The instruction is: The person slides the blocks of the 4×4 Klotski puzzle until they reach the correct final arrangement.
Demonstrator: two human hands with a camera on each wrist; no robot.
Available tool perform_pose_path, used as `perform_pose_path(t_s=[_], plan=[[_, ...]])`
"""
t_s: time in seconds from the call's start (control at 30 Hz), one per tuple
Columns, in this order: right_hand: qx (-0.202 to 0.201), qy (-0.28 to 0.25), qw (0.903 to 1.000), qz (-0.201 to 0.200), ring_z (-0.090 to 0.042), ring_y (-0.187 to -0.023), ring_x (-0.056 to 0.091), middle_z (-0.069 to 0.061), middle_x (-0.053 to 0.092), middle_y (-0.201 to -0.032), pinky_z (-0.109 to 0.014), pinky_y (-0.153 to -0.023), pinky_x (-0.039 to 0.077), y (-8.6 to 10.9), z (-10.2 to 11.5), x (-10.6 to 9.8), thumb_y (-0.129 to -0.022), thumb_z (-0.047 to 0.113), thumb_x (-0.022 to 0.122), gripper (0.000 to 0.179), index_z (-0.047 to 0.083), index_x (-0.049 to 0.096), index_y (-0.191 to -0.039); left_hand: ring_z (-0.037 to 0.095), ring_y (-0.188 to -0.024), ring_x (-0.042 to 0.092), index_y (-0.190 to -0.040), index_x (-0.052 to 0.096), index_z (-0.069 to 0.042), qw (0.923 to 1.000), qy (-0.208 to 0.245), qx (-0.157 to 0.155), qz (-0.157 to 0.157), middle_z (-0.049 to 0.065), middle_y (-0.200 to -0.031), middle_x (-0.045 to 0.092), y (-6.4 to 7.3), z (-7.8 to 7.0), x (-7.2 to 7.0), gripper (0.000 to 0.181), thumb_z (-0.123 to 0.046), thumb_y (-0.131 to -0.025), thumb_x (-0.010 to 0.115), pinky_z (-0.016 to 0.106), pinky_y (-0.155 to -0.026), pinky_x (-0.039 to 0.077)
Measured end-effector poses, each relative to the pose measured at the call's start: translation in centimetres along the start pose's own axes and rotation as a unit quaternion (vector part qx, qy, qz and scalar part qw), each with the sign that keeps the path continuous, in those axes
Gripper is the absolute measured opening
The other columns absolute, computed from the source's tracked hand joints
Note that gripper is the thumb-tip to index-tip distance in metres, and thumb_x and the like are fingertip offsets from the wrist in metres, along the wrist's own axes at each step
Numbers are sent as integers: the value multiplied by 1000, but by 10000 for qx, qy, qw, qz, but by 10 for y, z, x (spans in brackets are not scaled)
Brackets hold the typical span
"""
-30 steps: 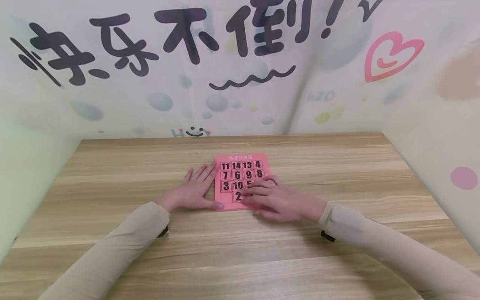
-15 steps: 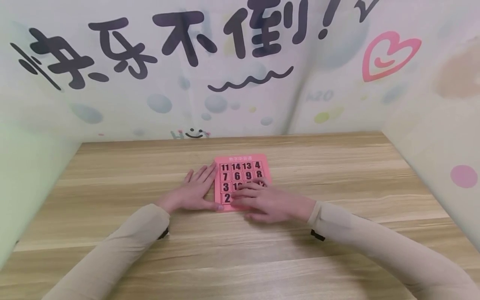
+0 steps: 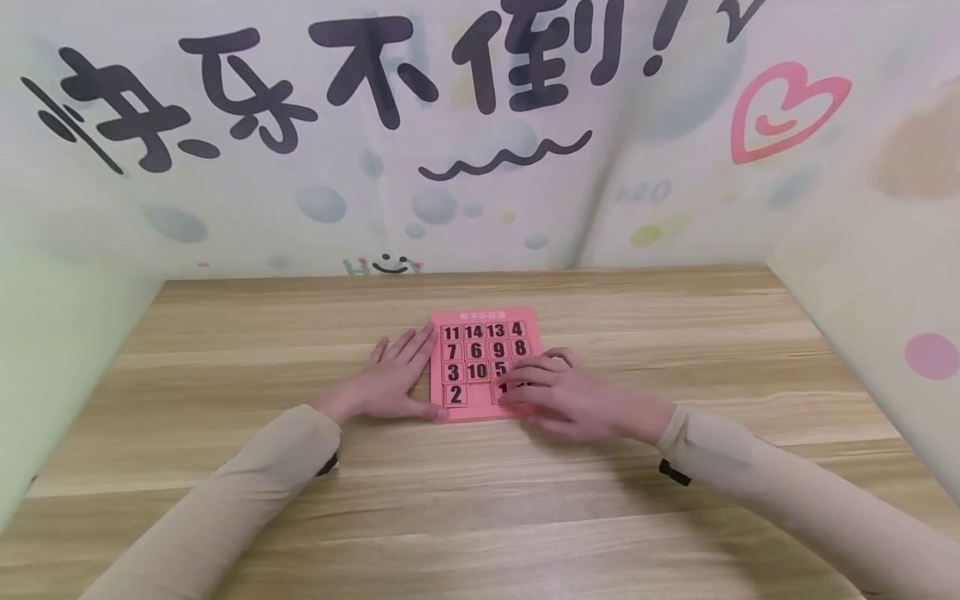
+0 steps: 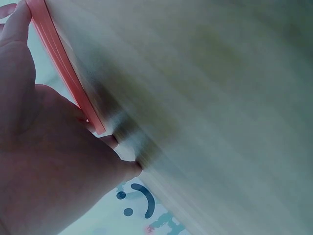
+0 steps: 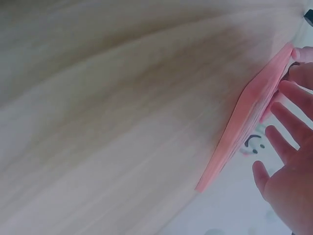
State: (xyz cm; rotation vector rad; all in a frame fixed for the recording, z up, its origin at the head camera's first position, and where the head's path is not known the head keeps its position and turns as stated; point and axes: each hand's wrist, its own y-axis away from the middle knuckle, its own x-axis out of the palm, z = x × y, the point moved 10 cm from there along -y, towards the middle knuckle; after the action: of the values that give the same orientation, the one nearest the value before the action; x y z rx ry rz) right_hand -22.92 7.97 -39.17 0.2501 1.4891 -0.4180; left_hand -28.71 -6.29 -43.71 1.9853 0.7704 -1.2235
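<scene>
The pink board (image 3: 479, 396) lies on the table (image 3: 480, 508) with number tiles (image 3: 476, 351) in it. The left hand (image 3: 386, 385), fingers straight and spread, touches the board's left side. The right hand (image 3: 576, 404), fingers loose and apart, is over the bottom right tiles.

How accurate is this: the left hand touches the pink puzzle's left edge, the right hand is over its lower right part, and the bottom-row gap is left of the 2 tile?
One slip: the head view shows the gap just right of the 2 tile, not left of it. The left hand, right hand and pink puzzle are as you describe.
</scene>
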Motion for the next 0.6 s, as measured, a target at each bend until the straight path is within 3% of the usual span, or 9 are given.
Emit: perform_pose_path(t_s=[0.23,0.6], plan=[[-68,176,9998,12,-21,-122,35,0,48,-128,-46,-97,25,8,-3,2,-88,27,52,36,18,54,-122,30,-133,-7,-142,-4,-3,10000,-52,21,-48,9,-147,-11,1,0,-2,111,-71,-71,48,53,-102,-5],[9,32,9997,260,-20,-126,31,1,38,-137,-48,-102,21,-8,9,11,-90,35,47,44,20,45,-132,32,-132,-6,-142,-4,-2,10000,-25,59,-31,10,-147,-10,2,-3,-3,110,-69,-72,49,54,-102,-5]])
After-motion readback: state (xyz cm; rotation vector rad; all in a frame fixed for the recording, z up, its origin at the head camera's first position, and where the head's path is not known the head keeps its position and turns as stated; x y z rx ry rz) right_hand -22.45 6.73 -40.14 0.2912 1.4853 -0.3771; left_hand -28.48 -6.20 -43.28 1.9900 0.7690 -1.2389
